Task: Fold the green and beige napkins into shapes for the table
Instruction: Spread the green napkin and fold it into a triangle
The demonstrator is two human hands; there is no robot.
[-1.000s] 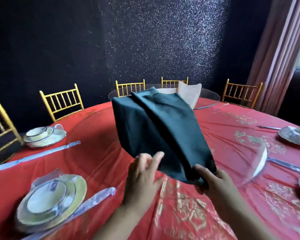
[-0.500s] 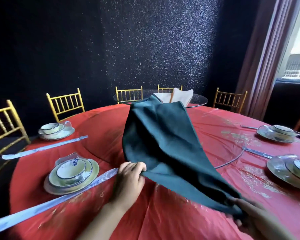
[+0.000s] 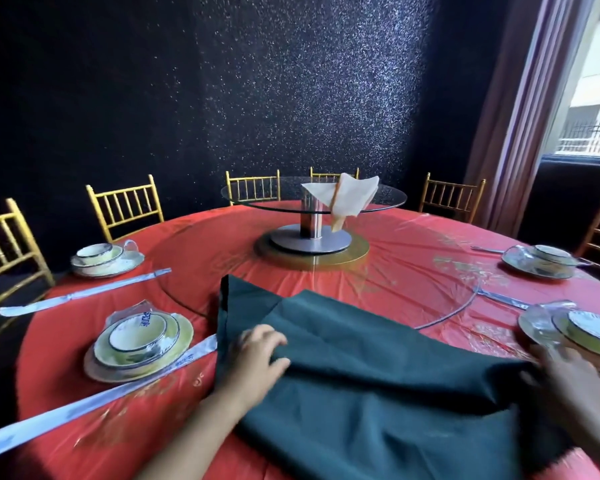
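Your green napkin [image 3: 378, 393] lies spread at the near edge of the worktop [image 3: 413, 244], partly draped over it. Your left grip [image 3: 257, 358] curls round a raised fold near the cloth's left side. Your right grip [image 3: 575, 389], blurred, clasps the bunched right end. The beige napkin [image 3: 347, 199] hangs off the glass turntable [image 3: 257, 199] at the worktop's centre.

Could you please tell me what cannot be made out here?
Head view:
- Right hand: motion-blurred and cut by the right edge; its grip on the green napkin unclear.
- Green napkin's near edge: cut off by the bottom edge.
- Wrapped bowl print: too small to read.
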